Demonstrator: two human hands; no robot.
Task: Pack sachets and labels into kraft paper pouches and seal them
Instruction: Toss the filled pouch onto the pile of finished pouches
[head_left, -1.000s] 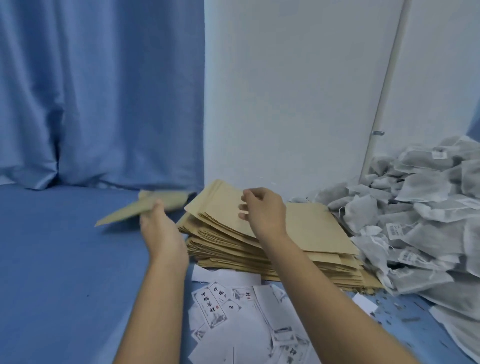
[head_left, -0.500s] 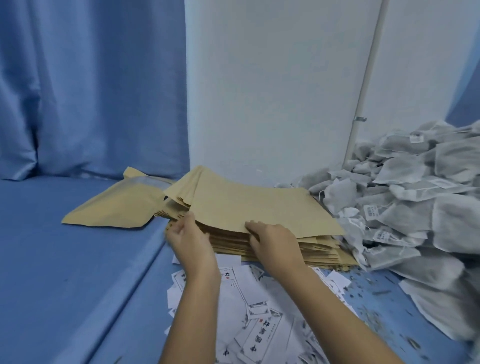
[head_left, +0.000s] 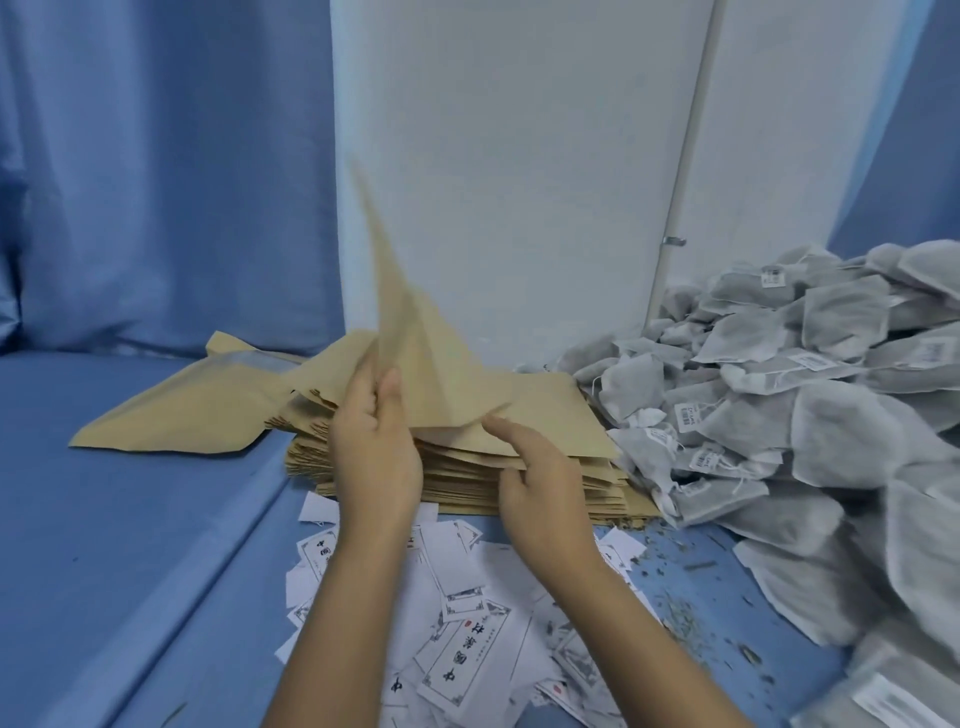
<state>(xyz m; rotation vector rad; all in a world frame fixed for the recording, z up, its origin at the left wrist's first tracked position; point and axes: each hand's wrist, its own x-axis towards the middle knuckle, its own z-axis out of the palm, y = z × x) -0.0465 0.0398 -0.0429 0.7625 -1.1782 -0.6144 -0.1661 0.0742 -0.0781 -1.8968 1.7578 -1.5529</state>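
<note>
One pouch (head_left: 410, 343) is held up above the stack (head_left: 561, 421) of pouches, pinched at its near edge between the thumb and fingers of the left hand (head_left: 374, 457); its upper part is blurred. The right hand (head_left: 540, 488) is seen at the near edge of the stack with fingers loosely spread. Its forefinger points at the pouch's lower corner, and nothing is gripped. The paper is judged light, thin and floppy (it bows and twists in the air), so it is best taken by both corners of its mouth, which can then be pulled apart. Creases would be made easily. To the right of the stack sachets (head_left: 779, 395) are heaped, labels (head_left: 467, 639) are scattered in front of it, and another pouch (head_left: 176, 415) is laid flat to its left
</note>
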